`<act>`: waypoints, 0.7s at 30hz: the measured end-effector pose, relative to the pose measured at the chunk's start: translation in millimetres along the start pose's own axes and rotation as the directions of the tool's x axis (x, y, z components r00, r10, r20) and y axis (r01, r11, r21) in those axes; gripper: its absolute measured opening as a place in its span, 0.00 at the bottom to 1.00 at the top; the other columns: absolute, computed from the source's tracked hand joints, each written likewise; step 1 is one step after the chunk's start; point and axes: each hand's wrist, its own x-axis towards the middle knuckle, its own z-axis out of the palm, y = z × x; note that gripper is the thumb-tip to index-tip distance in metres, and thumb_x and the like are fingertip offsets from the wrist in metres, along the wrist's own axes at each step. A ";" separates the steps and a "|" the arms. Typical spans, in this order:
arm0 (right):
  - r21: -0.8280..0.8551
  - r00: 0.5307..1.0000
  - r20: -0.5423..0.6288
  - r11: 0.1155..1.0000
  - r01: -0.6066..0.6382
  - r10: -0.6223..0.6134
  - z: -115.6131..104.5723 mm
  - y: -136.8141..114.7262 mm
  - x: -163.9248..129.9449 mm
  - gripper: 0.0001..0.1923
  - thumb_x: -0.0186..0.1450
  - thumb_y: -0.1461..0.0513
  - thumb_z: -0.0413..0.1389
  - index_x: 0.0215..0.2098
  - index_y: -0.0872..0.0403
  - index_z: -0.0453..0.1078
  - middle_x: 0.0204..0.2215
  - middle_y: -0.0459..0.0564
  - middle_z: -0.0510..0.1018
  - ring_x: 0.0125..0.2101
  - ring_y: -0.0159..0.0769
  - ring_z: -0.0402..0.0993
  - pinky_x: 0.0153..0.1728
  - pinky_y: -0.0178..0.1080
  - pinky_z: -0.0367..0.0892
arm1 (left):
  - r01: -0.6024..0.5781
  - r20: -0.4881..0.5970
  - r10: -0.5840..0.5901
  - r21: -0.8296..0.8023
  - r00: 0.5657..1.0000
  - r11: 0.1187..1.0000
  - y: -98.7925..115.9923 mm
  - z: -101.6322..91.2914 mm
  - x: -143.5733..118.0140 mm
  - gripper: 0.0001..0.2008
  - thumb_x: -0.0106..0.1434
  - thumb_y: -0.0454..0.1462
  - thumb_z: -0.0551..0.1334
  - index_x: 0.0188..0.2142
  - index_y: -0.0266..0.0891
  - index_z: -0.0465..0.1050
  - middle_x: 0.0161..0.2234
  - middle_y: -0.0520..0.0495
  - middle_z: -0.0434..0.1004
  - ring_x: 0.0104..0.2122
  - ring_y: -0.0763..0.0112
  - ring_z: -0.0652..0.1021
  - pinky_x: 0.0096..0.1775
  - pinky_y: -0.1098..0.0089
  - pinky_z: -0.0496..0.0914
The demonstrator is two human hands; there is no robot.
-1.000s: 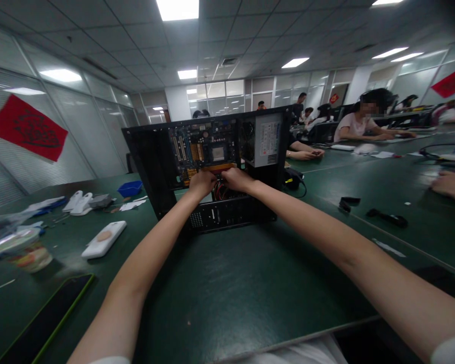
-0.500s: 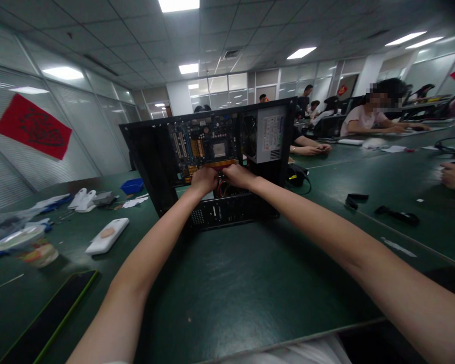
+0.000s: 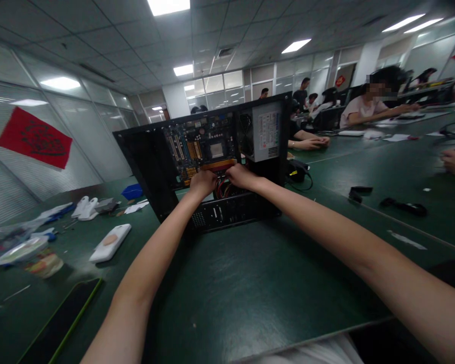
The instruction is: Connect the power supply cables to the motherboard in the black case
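One black computer case (image 3: 233, 215) stands on edge, open side forward, on the green table (image 3: 231, 283), apparently so the motherboard (image 3: 216, 132) and cables (image 3: 222, 190) inside can be reached. The left hand (image 3: 203, 183) and right hand (image 3: 240, 177) sit close together just below the red-and-orange memory slots (image 3: 220, 166), both curled inward, seemingly to brace one spot; whether either pinches a cable cannot be told.

From above and behind the bare left hand (image 3: 203, 183) and bare right hand (image 3: 242, 177), 1 head-worn camera faces forward and down at the open black metal computer case (image 3: 246, 210) they reach into, near, yet catching the grey tiled ceiling (image 3: 109, 30) beyond them.
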 end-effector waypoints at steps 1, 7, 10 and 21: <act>-0.003 1.000 0.001 1.000 -0.006 0.006 -0.4 -0.6 0.4 0.17 0.71 0.69 0.49 0.45 0.61 0.81 0.46 0.63 0.83 0.48 0.45 0.79 0.48 0.39 0.68 | -0.002 0.002 0.002 -0.003 1.000 1.000 0.0 -0.1 -0.1 0.19 0.70 0.38 0.54 0.47 0.43 0.85 0.44 0.37 0.84 0.47 0.49 0.83 0.47 0.57 0.76; -0.017 1.000 0.004 0.999 -0.029 0.029 -0.4 -3.7 2.7 0.18 0.69 0.70 0.49 0.45 0.61 0.82 0.47 0.64 0.84 0.47 0.45 0.80 0.45 0.37 0.69 | 0.018 0.000 -0.018 -0.003 1.000 1.000 -0.5 2.1 1.6 0.19 0.71 0.39 0.54 0.49 0.44 0.84 0.46 0.37 0.84 0.48 0.49 0.82 0.48 0.57 0.76; -0.026 0.999 0.005 0.999 -0.035 0.035 -0.7 -5.0 3.1 0.17 0.68 0.71 0.51 0.45 0.61 0.82 0.47 0.63 0.84 0.48 0.45 0.80 0.44 0.36 0.69 | 0.021 -0.008 -0.021 -0.007 1.000 1.000 -0.5 2.9 2.1 0.19 0.71 0.39 0.54 0.49 0.44 0.84 0.46 0.38 0.84 0.48 0.50 0.83 0.48 0.57 0.76; -0.036 0.995 0.015 0.995 -0.094 0.095 -4.3 -5.4 3.7 0.16 0.69 0.69 0.52 0.44 0.60 0.82 0.44 0.64 0.84 0.45 0.44 0.81 0.41 0.36 0.70 | 0.061 0.003 -0.061 0.016 0.998 0.998 2.4 -0.1 -0.1 0.19 0.69 0.39 0.55 0.50 0.44 0.84 0.45 0.38 0.84 0.47 0.51 0.83 0.47 0.59 0.76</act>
